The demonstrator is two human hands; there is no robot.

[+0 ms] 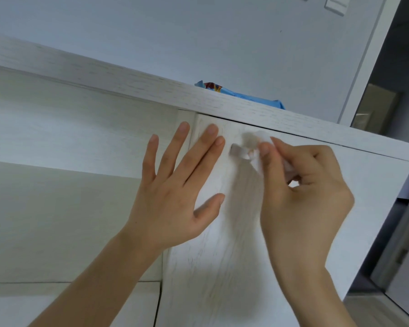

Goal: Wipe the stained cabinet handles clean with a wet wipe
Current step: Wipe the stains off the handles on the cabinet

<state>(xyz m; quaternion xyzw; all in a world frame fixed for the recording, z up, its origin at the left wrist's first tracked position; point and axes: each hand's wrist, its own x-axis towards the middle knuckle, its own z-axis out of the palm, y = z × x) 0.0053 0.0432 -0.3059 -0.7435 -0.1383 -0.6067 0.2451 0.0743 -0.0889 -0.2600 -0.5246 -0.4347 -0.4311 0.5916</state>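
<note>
A small metal handle (237, 152) sticks out near the top left corner of a white wood-grain cabinet door (234, 256). My right hand (302, 192) pinches a white wet wipe (257, 147) and holds it against the handle's right end, which the wipe hides. My left hand (175, 192) lies flat on the door just left of the handle, fingers straight and spread.
A blue wipes pack (241, 94) lies on the cabinet top (151, 88) above the door. Left of the door is an open shelf recess (57, 197). A white door frame (368, 62) and a dark doorway stand at the right.
</note>
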